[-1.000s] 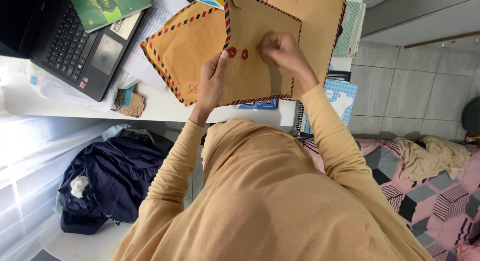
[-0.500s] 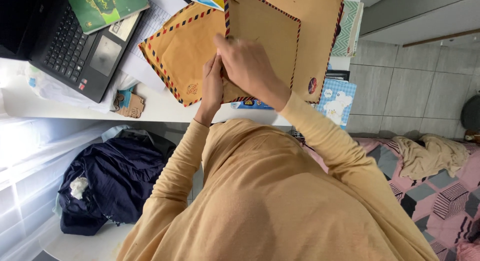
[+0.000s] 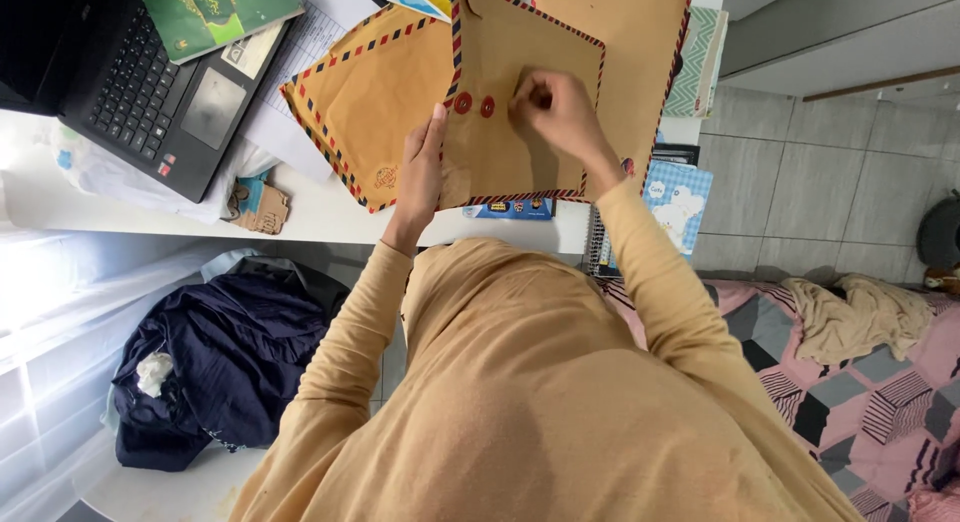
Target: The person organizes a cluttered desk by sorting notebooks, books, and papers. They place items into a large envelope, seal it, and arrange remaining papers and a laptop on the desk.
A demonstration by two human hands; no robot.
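Nearest the camera, the person's tan sleeves and garment fill the lower middle of the view; to the left below the desk lies a heap of dark blue cloth (image 3: 215,367) on a pale surface, and to the right a pink patterned bedspread (image 3: 850,402) with a beige cloth (image 3: 860,317) crumpled on it, beside grey floor tiles (image 3: 800,172). Above the near edge of the white desk (image 3: 130,217), the left hand (image 3: 420,172) grips the left edge of a brown envelope (image 3: 500,147) with a red-and-blue striped border, thumb on the front just beside two red button fasteners (image 3: 474,105). The right hand (image 3: 555,112) is closed in a pinch just right of those buttons, apparently on a thin string, though that is too fine to make out. The held envelope stands over the desk's near edge, overlapping a second striped envelope (image 3: 375,97) lying to its left and a third (image 3: 640,52) behind it toward the right edge. A small blue item (image 3: 515,210) shows under its lower edge, and a blue notebook (image 3: 680,202) hangs off the right corner. Further left sit a small brown cardboard scrap (image 3: 262,210) and an open black laptop (image 3: 150,82), with a green book (image 3: 215,12) resting across its far side.
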